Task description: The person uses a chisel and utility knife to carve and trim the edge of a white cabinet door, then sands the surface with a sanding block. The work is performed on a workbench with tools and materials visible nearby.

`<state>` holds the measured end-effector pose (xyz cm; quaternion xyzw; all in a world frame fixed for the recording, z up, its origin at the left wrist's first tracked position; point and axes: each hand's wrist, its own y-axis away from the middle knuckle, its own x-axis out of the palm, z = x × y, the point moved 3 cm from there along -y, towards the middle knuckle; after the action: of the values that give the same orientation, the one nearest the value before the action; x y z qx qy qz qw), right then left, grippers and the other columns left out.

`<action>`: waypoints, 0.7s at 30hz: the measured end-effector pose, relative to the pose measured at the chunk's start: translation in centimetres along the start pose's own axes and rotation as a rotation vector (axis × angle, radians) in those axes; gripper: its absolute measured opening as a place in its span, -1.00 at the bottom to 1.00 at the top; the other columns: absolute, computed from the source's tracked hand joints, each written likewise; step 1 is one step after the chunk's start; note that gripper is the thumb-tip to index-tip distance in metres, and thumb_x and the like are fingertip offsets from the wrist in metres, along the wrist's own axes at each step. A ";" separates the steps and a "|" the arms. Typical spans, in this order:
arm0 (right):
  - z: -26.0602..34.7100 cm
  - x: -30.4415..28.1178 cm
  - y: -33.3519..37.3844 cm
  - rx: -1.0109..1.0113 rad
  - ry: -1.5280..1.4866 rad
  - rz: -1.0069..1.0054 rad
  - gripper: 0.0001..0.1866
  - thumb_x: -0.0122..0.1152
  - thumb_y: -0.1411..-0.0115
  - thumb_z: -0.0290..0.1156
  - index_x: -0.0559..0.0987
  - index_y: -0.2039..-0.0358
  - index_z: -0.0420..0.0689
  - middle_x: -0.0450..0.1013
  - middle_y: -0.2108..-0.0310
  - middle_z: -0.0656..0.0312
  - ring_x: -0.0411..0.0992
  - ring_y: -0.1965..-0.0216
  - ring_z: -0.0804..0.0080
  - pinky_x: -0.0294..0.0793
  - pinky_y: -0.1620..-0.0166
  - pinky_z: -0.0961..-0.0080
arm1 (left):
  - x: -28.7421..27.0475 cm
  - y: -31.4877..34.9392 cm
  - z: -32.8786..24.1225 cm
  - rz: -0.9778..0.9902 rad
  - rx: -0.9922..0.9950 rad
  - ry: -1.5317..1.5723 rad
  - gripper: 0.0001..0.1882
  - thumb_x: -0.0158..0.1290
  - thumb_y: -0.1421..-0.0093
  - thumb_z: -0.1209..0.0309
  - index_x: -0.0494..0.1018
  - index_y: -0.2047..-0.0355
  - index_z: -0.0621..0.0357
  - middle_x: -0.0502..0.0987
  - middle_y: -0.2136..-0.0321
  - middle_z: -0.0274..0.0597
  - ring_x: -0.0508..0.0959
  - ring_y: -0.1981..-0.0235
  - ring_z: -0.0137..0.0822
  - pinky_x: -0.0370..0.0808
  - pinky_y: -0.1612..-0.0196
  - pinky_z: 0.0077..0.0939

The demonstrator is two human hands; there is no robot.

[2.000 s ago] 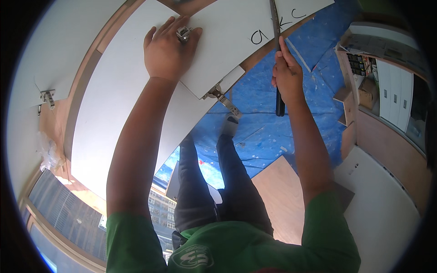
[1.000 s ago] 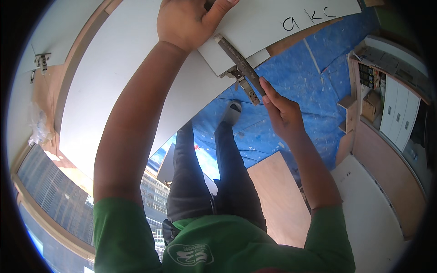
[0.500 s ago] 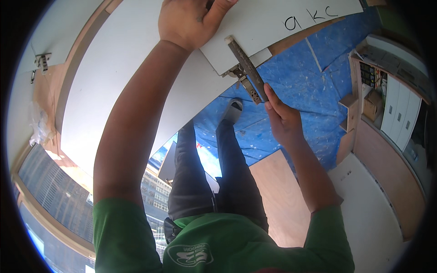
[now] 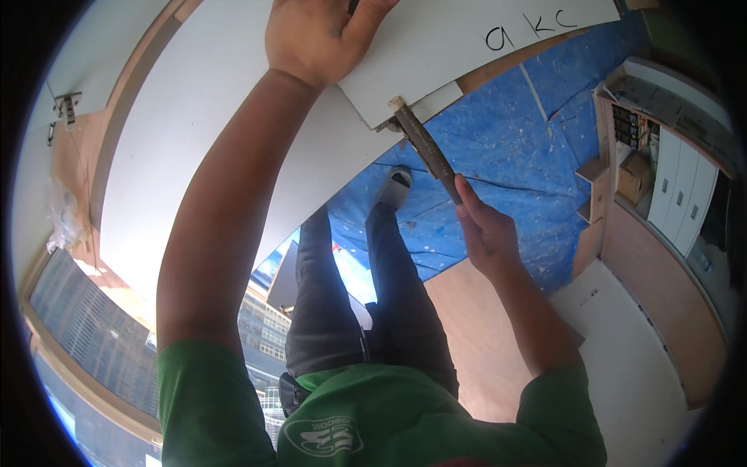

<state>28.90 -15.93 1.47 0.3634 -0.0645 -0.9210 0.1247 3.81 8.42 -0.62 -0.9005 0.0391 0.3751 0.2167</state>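
Note:
My right hand is closed on the lower end of a dark brown stick-shaped bar with a pale, worn tip. The bar slants up and left over a metal cabinet hinge at the corner of a white panel, hiding most of the hinge. Whether bar and hinge touch, I cannot tell. Upon the white boards rests my left hand, its thumb stretched out. The picture's top edge cuts off its other fingers, and a small dark patch shows beside the thumb.
Below the panel lies a larger white board. A blue sheet covers the floor under my feet. A plywood sheet lies at the right, near a white cabinet. Another hinge sits on a board at far left.
My right hand and the bar have moved down, toward me, and the bar now covers more of the hinge. My left hand has barely shifted.

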 end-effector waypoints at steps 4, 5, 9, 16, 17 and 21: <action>0.3 0.2 -4.3 0.091 -0.064 0.001 -0.45 0.20 -0.44 -0.46 0.42 -0.41 0.09 0.52 0.54 0.18 0.40 0.53 0.65 0.45 0.36 0.63 | 0.0 0.0 -0.3 -0.008 -0.002 0.011 -0.18 -0.29 -0.45 -0.16 0.58 0.04 0.49 0.61 0.00 0.37 0.52 -0.18 0.28 0.22 -0.38 0.13; 0.7 0.2 -5.1 0.142 -0.080 0.012 -0.45 0.20 -0.44 -0.47 0.42 -0.41 0.09 0.54 0.52 0.16 0.44 0.52 0.65 0.47 0.35 0.62 | -0.1 -0.1 -0.4 0.000 -0.004 0.007 -0.18 -0.29 -0.45 -0.16 0.58 0.04 0.49 0.61 0.00 0.37 0.52 -0.18 0.28 0.22 -0.38 0.13; -0.2 1.0 -1.9 -0.001 -0.039 -0.035 -0.45 0.20 -0.43 -0.48 0.42 -0.41 0.09 0.63 0.42 0.10 0.53 0.45 0.64 0.52 0.31 0.61 | 0.0 0.1 -0.2 0.006 -0.020 -0.026 -0.18 -0.30 -0.46 -0.15 0.57 0.03 0.50 0.60 0.01 0.39 0.52 -0.19 0.27 0.21 -0.38 0.13; 0.3 0.5 -5.8 0.169 -0.097 -0.002 -0.45 0.19 -0.43 -0.49 0.42 -0.41 0.09 0.66 0.32 0.07 0.56 0.41 0.63 0.52 0.26 0.62 | -0.2 0.0 -0.3 0.006 -0.011 -0.002 -0.20 -0.27 -0.45 -0.14 0.57 0.03 0.50 0.60 0.01 0.39 0.53 -0.18 0.26 0.22 -0.38 0.13; 0.3 0.5 -5.7 0.182 -0.105 0.006 -0.45 0.19 -0.43 -0.49 0.42 -0.41 0.09 0.66 0.32 0.07 0.56 0.41 0.63 0.52 0.27 0.62 | -0.1 0.0 -0.2 0.008 -0.005 0.002 -0.20 -0.26 -0.45 -0.14 0.57 0.03 0.50 0.61 0.01 0.38 0.53 -0.18 0.26 0.22 -0.38 0.13; -0.3 0.9 -0.8 0.016 -0.031 -0.038 -0.45 0.18 -0.44 -0.49 0.41 -0.41 0.09 0.60 0.41 0.18 0.40 0.49 0.71 0.45 0.32 0.66 | -0.4 0.0 -0.5 -0.004 0.009 0.009 -0.23 -0.24 -0.45 -0.11 0.57 0.04 0.50 0.61 0.01 0.38 0.53 -0.17 0.26 0.23 -0.37 0.12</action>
<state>28.32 -15.47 0.51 0.3514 -0.0668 -0.9282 0.1031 3.87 8.12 -0.03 -0.9013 0.0402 0.3703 0.2213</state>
